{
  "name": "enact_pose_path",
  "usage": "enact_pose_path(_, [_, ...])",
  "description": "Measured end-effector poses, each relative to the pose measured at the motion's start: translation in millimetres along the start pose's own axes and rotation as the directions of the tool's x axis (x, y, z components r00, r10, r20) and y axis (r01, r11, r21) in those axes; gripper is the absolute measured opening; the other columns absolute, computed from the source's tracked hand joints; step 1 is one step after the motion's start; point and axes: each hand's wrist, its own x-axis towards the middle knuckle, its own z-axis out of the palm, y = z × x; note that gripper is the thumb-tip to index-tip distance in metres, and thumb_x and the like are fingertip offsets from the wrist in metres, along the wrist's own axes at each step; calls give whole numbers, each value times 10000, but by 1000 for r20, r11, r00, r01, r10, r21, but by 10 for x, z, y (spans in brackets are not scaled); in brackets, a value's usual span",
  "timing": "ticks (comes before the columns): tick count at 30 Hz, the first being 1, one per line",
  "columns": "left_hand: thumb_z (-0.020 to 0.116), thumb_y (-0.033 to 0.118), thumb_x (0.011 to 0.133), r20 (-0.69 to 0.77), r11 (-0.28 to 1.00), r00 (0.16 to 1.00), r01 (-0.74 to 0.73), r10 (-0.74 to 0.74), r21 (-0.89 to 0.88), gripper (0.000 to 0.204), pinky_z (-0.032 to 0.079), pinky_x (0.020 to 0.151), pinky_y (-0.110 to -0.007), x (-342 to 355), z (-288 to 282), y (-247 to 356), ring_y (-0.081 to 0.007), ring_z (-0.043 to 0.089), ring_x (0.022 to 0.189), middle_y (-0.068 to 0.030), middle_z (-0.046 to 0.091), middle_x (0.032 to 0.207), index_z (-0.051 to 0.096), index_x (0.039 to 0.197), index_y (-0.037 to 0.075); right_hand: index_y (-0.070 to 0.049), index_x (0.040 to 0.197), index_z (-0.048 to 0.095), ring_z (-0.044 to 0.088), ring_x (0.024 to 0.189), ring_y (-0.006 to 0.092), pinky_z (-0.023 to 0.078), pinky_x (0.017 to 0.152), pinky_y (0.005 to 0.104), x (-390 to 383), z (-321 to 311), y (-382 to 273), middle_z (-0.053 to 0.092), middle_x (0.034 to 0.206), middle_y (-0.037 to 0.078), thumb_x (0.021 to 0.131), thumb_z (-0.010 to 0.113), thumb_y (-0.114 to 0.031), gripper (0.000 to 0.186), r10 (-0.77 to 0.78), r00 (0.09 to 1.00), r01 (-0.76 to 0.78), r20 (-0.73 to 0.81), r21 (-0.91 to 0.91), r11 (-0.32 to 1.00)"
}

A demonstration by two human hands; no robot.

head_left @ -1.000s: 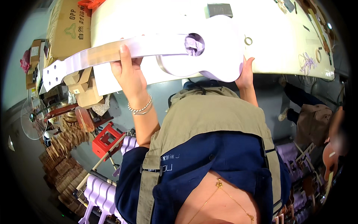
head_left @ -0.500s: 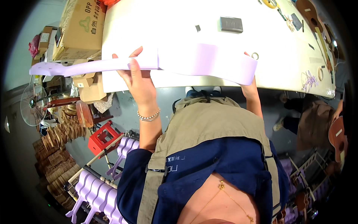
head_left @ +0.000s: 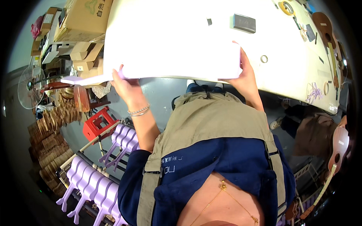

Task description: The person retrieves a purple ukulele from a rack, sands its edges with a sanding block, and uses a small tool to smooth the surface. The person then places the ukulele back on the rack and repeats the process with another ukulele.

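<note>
A pale purple ukulele (head_left: 181, 68) without strings lies crosswise in front of me above the table's near edge. Its headstock points left, and strong light washes its body out to almost white. My left hand (head_left: 127, 89) grips it where the neck meets the body, the fingers partly hidden beneath. My right hand (head_left: 244, 71) is closed round the rounded lower end of the body, thumb side up.
On the white table (head_left: 169, 22) are a black box (head_left: 244, 23), a tape ring (head_left: 264, 59) and a yellow tape roll (head_left: 286, 8). Cardboard boxes (head_left: 83, 20) stand left. Purple ukuleles (head_left: 92, 184) hang on a rack lower left, near a red stool (head_left: 98, 123). Someone holds a brown ukulele (head_left: 340, 143) at right.
The ukulele has tilted, its broad face now catching the light, and shifted right at its headstock. My left hand has moved left and down; my right hand has turned at the body's end.
</note>
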Motion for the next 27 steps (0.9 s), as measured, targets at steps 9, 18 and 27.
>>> enact_pose_path(9, [470, 236, 919, 517, 980, 853, 154, -68, -124, 382, 511, 863, -399, 300, -1117, -168, -261, 575, 1030, -151, 573, 1128, 474, 1199, -24, -128, 1401, 303, 348, 1290, 274, 217, 1090, 461, 266, 325, -537, 423, 1364, 92, 567, 815, -245, 985, -382, 846, 333, 372, 191, 923])
enact_pose_path(18, [478, 167, 915, 479, 908, 856, 341, -194, -242, 324, 508, 876, -381, 310, -1438, -270, -246, 579, 1023, -138, 589, 1104, 498, 1185, -11, -103, 1304, 461, 160, 1370, 338, 103, 1089, 519, 391, 250, -198, 236, 1470, 136, 765, 593, -566, 723, -483, 829, 488, 283, 55, 871])
enact_pose_path(27, [604, 235, 859, 233, 890, 970, 49, 66, -454, 363, 442, 957, -453, 107, -311, 54, -94, 576, 750, 12, 581, 785, 492, 1158, 62, -90, 1456, 35, 141, 1382, 272, 144, 1101, 389, 235, 216, 311, 119, 1495, 170, 561, 868, -315, 1243, -193, 968, 93, 159, 490, 867])
